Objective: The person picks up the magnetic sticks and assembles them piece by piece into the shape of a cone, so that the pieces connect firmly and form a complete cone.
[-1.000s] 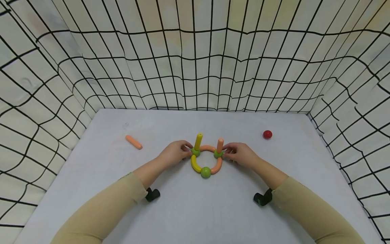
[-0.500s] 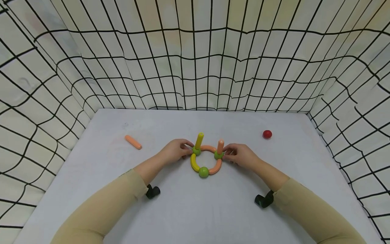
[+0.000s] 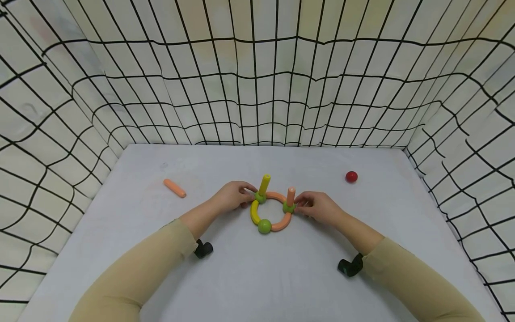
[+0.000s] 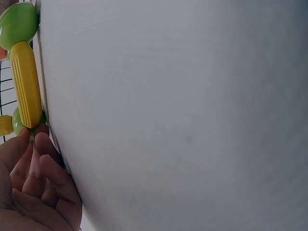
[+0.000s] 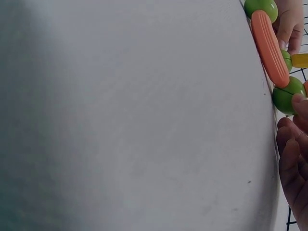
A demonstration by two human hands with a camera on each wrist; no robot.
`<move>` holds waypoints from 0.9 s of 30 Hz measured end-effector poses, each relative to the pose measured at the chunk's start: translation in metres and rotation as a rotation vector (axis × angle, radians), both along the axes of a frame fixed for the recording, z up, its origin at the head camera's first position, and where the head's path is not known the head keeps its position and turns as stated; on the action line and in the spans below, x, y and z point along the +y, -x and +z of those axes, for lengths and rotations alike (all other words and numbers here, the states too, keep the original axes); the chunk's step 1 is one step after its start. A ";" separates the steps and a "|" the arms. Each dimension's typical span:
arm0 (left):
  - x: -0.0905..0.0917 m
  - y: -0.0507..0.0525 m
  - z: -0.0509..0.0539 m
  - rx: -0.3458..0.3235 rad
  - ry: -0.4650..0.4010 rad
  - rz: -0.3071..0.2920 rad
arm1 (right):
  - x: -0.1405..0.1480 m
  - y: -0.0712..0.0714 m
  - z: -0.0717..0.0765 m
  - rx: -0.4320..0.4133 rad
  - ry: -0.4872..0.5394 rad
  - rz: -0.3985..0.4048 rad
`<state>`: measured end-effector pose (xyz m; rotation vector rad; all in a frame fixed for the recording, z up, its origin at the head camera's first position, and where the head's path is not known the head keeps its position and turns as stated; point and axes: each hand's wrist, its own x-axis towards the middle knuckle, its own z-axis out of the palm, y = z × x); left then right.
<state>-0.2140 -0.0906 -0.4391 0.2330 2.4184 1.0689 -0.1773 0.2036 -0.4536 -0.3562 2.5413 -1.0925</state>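
Observation:
A ring of toy rods and green balls lies on the white table in the head view. Its curved pieces are one yellow rod [image 3: 255, 213] and two orange rods [image 3: 282, 222]. On the left green ball [image 3: 260, 198] stands a yellow stick [image 3: 264, 184]; an orange stick [image 3: 291, 197] rises from the right green ball [image 3: 288, 207]. The front green ball [image 3: 264, 226] is untouched. My left hand [image 3: 232, 196] pinches the left ball, with thumb and fingers also visible in the left wrist view. From the other side, my right hand [image 3: 320, 207] pinches the right ball, its far side hidden.
A loose orange stick [image 3: 175, 188] lies to the left on the table [image 3: 257, 277]. Farther right is a red ball [image 3: 352, 176]. Black netting [image 3: 274, 103] over white walls encloses the back and both sides. Black devices [image 3: 351, 265] sit at both wrists.
The ring has turned slightly clockwise: its front ball has shifted left, the left ball away from me, the right ball toward me. Both hands have kept their hold and moved with it.

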 end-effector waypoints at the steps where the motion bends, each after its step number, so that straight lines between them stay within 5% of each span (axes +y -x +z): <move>1: 0.000 0.000 0.000 0.000 -0.001 0.001 | 0.000 0.000 0.000 0.000 0.002 0.001; 14: -0.009 -0.003 0.005 0.066 -0.006 0.013 | 0.001 -0.001 -0.002 -0.005 0.027 0.003; 27: -0.059 -0.010 0.028 0.238 0.113 0.049 | 0.002 0.000 -0.004 0.004 0.031 0.012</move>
